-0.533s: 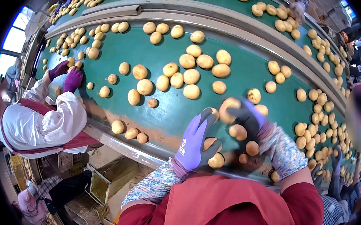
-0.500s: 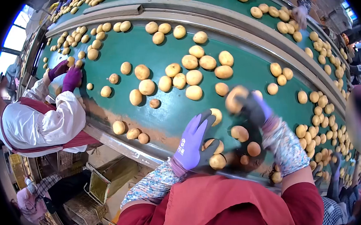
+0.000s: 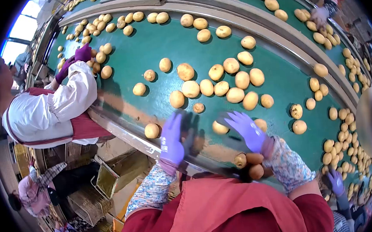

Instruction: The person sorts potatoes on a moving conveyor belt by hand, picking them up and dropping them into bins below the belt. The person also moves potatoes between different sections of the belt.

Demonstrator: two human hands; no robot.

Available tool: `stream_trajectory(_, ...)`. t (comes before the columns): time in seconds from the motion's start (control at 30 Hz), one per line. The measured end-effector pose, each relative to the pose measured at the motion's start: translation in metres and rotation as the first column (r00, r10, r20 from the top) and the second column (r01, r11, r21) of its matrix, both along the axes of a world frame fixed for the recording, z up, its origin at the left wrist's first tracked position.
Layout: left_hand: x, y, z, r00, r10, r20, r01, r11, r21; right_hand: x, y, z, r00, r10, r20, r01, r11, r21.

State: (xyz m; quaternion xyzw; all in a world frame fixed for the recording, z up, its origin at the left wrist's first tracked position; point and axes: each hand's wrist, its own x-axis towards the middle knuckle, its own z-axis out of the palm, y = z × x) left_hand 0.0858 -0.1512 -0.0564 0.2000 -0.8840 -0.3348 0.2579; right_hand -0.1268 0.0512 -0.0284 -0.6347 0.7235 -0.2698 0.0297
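Note:
Both my hands wear purple gloves and hover over the near edge of a green conveyor belt. My left hand is blurred by motion, its fingers stretched out, and no potato shows in it. My right hand is palm down with spread fingers and holds nothing. One potato lies between the hands and another potato lies left of my left hand. A few potatoes sit at the belt edge by my right wrist. A cluster of potatoes lies beyond my hands.
A co-worker in white sleeves stands at left, purple-gloved hands among potatoes. A metal rail divides off a second potato-laden belt. Other people's hands work at right. Wire crates stand below the belt at left.
My right hand held a potato above the belt; now it is lower, spread and without one. My left hand has shifted left. The co-worker's hands have reached farther up the belt.

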Motion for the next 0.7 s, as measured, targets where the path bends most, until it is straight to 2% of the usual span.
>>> stream_trajectory(0.03,0.002,-0.012,0.002,0.999,0.036,0.021,-0.036,0.999,-0.032,0.012,0.015,0.021,0.998,-0.064,-0.01,0.064,0.998,-0.012)
stream_trajectory(0.07,0.002,-0.026,0.007,0.999,0.035,0.03,-0.036,0.999,0.015,0.016,0.028,0.035,0.991,-0.134,-0.031,0.133,0.991,-0.022)
stream_trajectory(0.1,0.0,-0.036,0.013,0.999,0.024,0.034,-0.026,0.998,0.065,0.002,0.049,0.032,0.944,-0.329,-0.005,0.329,0.943,0.043)
stream_trajectory(0.13,-0.004,-0.044,0.018,0.997,0.036,0.068,-0.039,0.998,0.056,-0.006,0.076,0.032,0.849,-0.518,-0.103,0.515,0.855,-0.058)
stream_trajectory(0.17,-0.007,-0.05,0.009,0.997,0.025,0.073,-0.024,1.0,-0.002,-0.013,0.113,0.023,0.657,-0.75,0.075,0.754,0.653,-0.075)
stream_trajectory(0.2,-0.013,-0.053,0.003,0.998,-0.005,0.063,0.007,1.0,-0.023,-0.02,0.15,0.013,0.398,-0.871,0.29,0.916,0.396,-0.066)
stream_trajectory(0.23,-0.019,-0.054,-0.001,0.998,-0.03,0.05,0.033,0.998,-0.056,-0.014,0.174,0.022,0.297,-0.905,0.306,0.954,0.297,-0.046)
stream_trajectory(0.3,-0.027,-0.049,0.011,0.997,-0.079,0.025,0.08,0.995,-0.06,0.017,0.211,0.004,0.374,-0.927,-0.042,0.927,0.372,0.05)
stream_trajectory(0.33,-0.029,-0.04,0.016,0.991,-0.134,0.001,0.134,0.989,-0.067,0.039,0.228,-0.056,0.296,-0.915,0.275,0.943,0.326,0.071)
stream_trajectory(0.37,-0.028,-0.036,0.022,0.968,-0.251,0.002,0.25,0.962,-0.11,0.071,0.192,-0.048,0.34,-0.939,0.057,0.94,0.339,-0.024)
stream_trajectory(0.4,-0.029,-0.03,0.033,0.921,-0.386,0.049,0.389,0.912,-0.126,0.104,0.154,-0.037,0.319,-0.932,-0.171,0.931,0.342,-0.128)
stream_trajectory(0.43,-0.03,-0.017,0.037,0.857,-0.507,0.088,0.515,0.846,-0.137,0.123,0.133,-0.042,0.328,-0.928,0.177,0.932,0.348,0.101)
stream_trajectory(0.47,-0.031,-0.009,0.034,0.78,-0.619,0.088,0.625,0.77,-0.128,0.122,0.107,-0.061,0.426,-0.901,0.082,0.89,0.434,0.141)
stream_trajectory(0.5,-0.03,0.001,0.024,0.692,-0.716,0.086,0.721,0.683,-0.113,0.132,0.079,-0.043,0.481,-0.851,0.213,0.856,0.508,0.095)
stream_trajectory(0.53,-0.027,0.01,0.015,0.644,-0.748,0.16,0.763,0.614,-0.203,0.139,0.056,-0.021,0.595,-0.686,0.419,0.741,0.67,0.045)
stream_trajectory(0.57,-0.027,0.016,0.012,0.577,-0.772,0.268,0.817,0.549,-0.178,0.142,0.038,-0.003,0.663,-0.459,0.592,0.601,0.797,-0.055)
stream_trajectory(0.63,-0.034,0.009,0.019,0.598,-0.768,0.228,0.8,0.589,-0.117,0.126,0.022,0.015,0.673,-0.413,0.614,0.506,0.862,0.026)
stream_trajectory(0.67,-0.03,-0.009,0.022,0.614,-0.715,0.334,0.781,0.611,-0.126,0.108,0.033,-0.005,0.806,-0.394,0.442,0.518,0.831,-0.204)
stream_trajectory(0.7,-0.027,-0.023,0.029,0.67,-0.653,0.354,0.717,0.692,-0.081,0.086,0.042,-0.008,0.807,-0.535,0.25,0.588,0.767,-0.258)
